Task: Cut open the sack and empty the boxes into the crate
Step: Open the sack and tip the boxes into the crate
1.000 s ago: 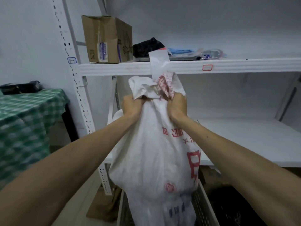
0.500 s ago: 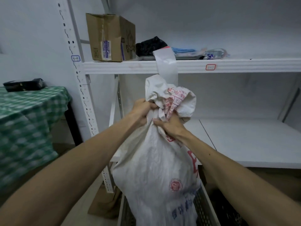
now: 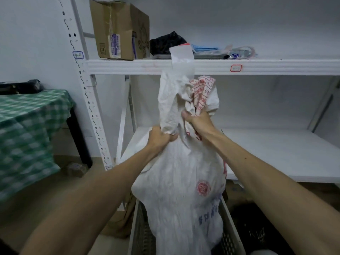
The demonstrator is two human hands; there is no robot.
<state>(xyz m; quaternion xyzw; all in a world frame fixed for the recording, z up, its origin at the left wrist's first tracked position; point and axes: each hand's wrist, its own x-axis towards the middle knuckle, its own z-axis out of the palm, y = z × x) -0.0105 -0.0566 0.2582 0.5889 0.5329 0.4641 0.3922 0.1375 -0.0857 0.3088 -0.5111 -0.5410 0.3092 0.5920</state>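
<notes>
A white woven sack point(image 3: 182, 190) with red and blue print stands upright with its lower part inside a pale slatted crate point(image 3: 230, 234) at the bottom middle. My left hand point(image 3: 160, 138) grips the bunched fabric at the sack's left side. My right hand point(image 3: 197, 122) clutches the crumpled neck a little higher, to the right. Loose fabric rises above both hands in front of the shelf edge. The boxes inside are hidden.
A white metal rack point(image 3: 220, 67) stands behind the sack; its upper shelf holds a cardboard box point(image 3: 117, 30), a black bundle point(image 3: 166, 42) and small packets. A table with a green checked cloth point(image 3: 27, 129) is at the left. A dark crate point(image 3: 257, 230) sits at the bottom right.
The grip has shifted: my left hand dropped lower on the sack's side and my right hand moved up onto the neck. More loose fabric now stands above the hands.
</notes>
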